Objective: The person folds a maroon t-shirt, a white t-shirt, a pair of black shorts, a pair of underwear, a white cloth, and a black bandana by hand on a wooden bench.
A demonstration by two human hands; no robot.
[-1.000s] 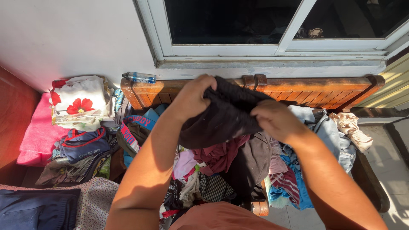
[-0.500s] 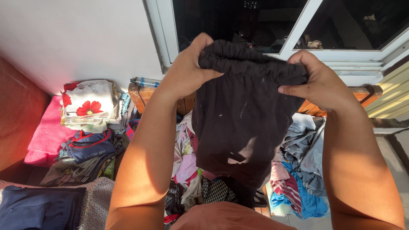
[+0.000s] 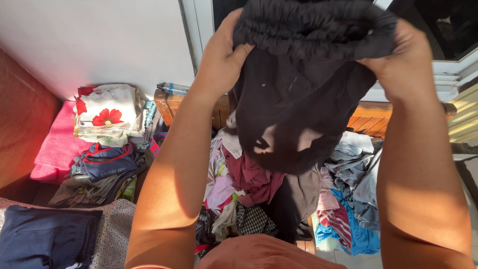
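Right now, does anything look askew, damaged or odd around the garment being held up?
Nothing damaged. The left hand and right hand hold a dark garment by its gathered waistband; it carries a few pale lint specks. Below, the unsorted clothes heap sprawls loosely, unlike the folded stack at left.

Left hand [image 3: 219, 60], right hand [image 3: 406, 62] hold dark shorts [image 3: 298, 94] up by waistband above clothes pile [image 3: 269, 199].

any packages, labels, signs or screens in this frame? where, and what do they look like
Plastic bottle: lying on the wooden bench end by the wall, clear with a blue label band.
Navy garment: on the left pile, pale printed lettering, red trim.
No signs or screens visible.
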